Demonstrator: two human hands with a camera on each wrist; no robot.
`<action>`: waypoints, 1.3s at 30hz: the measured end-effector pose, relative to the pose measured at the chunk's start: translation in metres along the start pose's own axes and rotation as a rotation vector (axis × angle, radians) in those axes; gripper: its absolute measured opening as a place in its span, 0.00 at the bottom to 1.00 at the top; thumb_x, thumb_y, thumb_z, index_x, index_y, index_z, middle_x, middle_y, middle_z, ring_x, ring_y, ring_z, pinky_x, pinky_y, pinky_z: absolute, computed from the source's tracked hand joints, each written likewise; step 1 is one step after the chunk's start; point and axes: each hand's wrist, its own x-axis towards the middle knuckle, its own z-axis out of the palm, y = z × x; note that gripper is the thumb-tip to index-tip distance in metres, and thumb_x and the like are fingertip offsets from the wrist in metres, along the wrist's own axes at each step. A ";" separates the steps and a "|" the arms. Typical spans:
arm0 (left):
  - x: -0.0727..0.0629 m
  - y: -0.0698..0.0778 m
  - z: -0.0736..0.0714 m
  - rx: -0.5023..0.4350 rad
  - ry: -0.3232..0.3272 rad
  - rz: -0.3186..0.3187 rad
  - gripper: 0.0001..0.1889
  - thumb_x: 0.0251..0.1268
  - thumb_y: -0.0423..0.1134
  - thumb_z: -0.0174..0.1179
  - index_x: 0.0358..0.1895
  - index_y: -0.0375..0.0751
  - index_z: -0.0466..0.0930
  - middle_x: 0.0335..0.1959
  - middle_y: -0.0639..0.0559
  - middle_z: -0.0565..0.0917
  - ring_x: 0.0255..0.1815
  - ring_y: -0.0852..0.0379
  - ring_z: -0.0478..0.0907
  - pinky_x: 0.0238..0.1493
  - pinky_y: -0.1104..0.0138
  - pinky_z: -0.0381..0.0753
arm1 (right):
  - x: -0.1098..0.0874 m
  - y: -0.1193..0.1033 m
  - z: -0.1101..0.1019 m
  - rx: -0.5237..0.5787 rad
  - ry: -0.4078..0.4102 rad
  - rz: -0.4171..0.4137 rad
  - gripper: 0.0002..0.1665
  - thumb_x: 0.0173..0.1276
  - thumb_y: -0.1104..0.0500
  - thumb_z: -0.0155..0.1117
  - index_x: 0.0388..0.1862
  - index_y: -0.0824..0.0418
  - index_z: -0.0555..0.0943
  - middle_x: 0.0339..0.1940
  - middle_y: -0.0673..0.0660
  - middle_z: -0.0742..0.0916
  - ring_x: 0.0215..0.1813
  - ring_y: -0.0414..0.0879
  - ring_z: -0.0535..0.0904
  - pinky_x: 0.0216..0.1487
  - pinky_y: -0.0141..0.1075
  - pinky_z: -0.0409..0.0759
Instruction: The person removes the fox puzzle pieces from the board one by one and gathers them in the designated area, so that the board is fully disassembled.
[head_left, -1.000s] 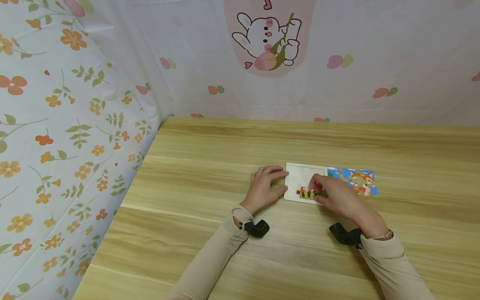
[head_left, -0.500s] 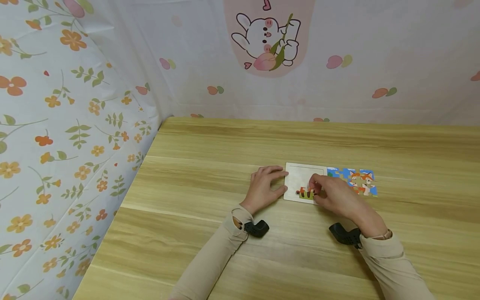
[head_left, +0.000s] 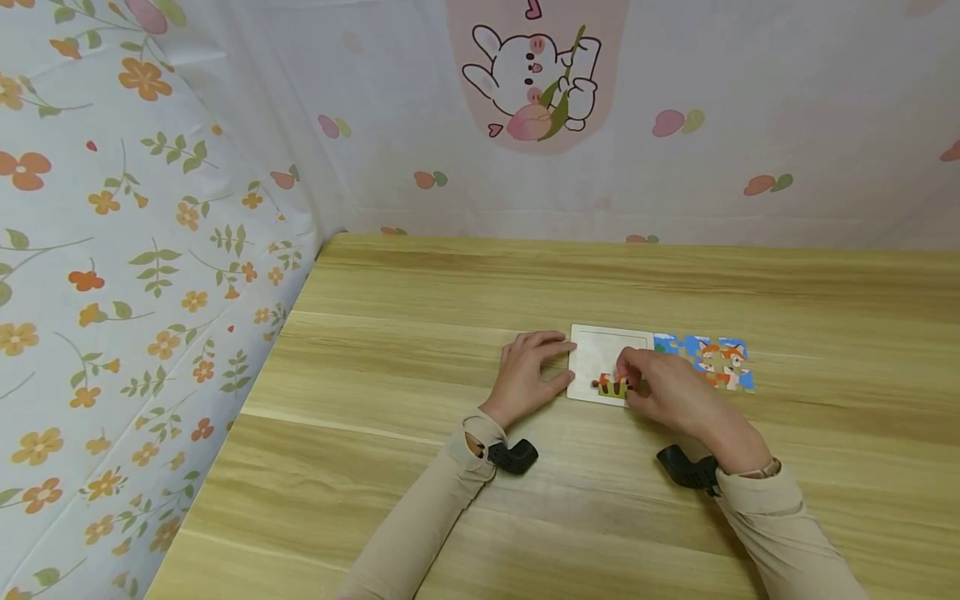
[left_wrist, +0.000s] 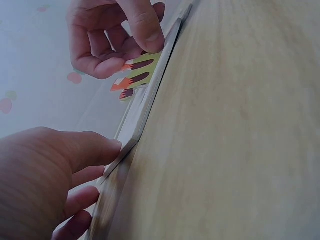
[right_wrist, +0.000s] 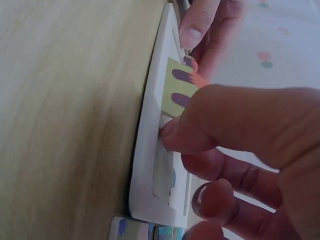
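Note:
A shallow white puzzle tray (head_left: 600, 348) lies on the wooden table. My left hand (head_left: 525, 375) rests at its left edge, with the thumb (left_wrist: 102, 149) and fingertips spread apart and touching the rim. Over the tray's lower part, my right hand (head_left: 678, 392) pinches a green puzzle piece (head_left: 612, 386) with dark leg shapes and orange bits. The right thumb (right_wrist: 175, 131) and forefinger are at the piece's right side in the right wrist view. They cover part of it, so I cannot tell whether it lies flat.
Several puzzle pieces (head_left: 733, 357) with orange animal faces and blue sky lie right of the tray, partly behind my right hand. A patterned white cloth (head_left: 555, 192) hangs behind the table (head_left: 420, 333), and a floral cloth (head_left: 180, 250) hangs at its left edge.
Almost nothing differs. My right hand has shifted very slightly left at the piece; my left hand stays at the tray's edge.

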 end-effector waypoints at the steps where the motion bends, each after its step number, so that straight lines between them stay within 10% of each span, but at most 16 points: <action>1: 0.000 0.000 0.000 0.002 0.001 0.001 0.20 0.58 0.43 0.62 0.56 0.49 0.79 0.59 0.55 0.74 0.60 0.55 0.65 0.55 0.58 0.59 | 0.000 0.000 0.000 -0.007 0.003 -0.001 0.14 0.46 0.71 0.64 0.28 0.56 0.73 0.22 0.46 0.73 0.24 0.40 0.65 0.25 0.33 0.64; 39: -0.001 0.001 0.000 -0.010 0.007 0.003 0.20 0.58 0.42 0.62 0.55 0.48 0.80 0.59 0.54 0.74 0.60 0.55 0.65 0.54 0.58 0.59 | 0.000 -0.001 -0.004 -0.021 0.045 0.012 0.12 0.46 0.67 0.64 0.29 0.56 0.74 0.23 0.46 0.75 0.23 0.38 0.65 0.24 0.32 0.65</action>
